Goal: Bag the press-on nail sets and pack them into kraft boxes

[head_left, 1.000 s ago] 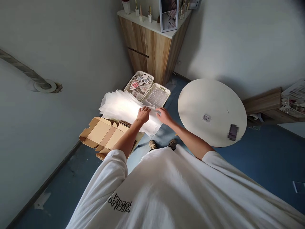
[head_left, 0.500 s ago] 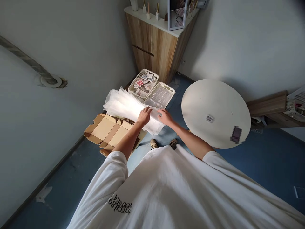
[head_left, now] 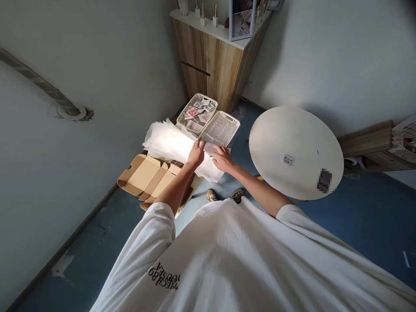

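A fanned stack of thin white sheets (head_left: pixel 165 141) lies in front of me, its layered edges spread to the left and toward me. My left hand (head_left: pixel 196 153) rests on the middle of the stack with fingers stretched out. Over the right end of the sheets, my right hand (head_left: pixel 222 158) has its fingers apart and slightly bent, the tips at the top sheet. Whether any sheet is lifted under those fingertips is too small to tell. Just left of my left forearm are flattened brown cardboard boxes (head_left: pixel 147 170), partly covered by the arm.
Behind the sheets stand a white basket of small printed packets (head_left: pixel 180 117) and another white basket with clear plastic pieces (head_left: pixel 238 125). A wooden cabinet (head_left: pixel 211 52) is at the back. On the right, a round white table (head_left: pixel 286 130) carries a small label-like item (head_left: pixel 288 160) and a blurred object.
My left hand has shifted slightly up, its fingers straighter. My right hand has moved a little left, closer to the left hand. The view has tilted slightly.
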A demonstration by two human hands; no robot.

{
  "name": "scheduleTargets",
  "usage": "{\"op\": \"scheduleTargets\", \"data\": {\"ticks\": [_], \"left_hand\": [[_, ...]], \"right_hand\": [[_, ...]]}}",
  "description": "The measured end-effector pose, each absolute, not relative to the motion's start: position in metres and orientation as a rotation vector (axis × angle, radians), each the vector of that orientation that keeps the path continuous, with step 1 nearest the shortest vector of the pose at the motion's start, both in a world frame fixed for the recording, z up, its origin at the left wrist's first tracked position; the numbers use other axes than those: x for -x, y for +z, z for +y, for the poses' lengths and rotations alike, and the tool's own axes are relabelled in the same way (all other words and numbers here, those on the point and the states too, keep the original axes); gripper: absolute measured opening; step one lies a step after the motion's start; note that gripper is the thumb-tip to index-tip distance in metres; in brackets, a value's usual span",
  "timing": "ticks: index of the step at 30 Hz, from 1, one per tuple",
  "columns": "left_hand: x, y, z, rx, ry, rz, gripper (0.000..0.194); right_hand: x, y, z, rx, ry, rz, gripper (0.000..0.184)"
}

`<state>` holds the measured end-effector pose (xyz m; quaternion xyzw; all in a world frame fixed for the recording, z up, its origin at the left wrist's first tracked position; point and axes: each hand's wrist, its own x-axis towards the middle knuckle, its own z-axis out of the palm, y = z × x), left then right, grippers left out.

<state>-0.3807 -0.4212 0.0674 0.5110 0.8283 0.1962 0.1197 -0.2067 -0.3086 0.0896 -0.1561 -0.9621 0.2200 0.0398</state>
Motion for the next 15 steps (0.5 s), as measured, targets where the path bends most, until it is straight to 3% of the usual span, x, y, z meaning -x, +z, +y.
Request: {"op": "scheduleTargets", "data": {"ticks": [7,11,15], "left_hand": [[0.39,0.07,-0.448,-1.369,0.52,2.584,0.053],[0.396,0.063,-0.462,-1.354,0.263,2.518,0.041],[0.398,0.055,-0.46,-1.422,0.035,2.401,0.043]], "right_hand": [[0.214,0.078,-0.309,0.485,0.596,-3.075,0.041],[0.217,0.075,-0.306,0.539,0.574,-3.073,0.05],[0.221,0.073,-0.302,0.625,0.519,-3.073,0.051]]}}
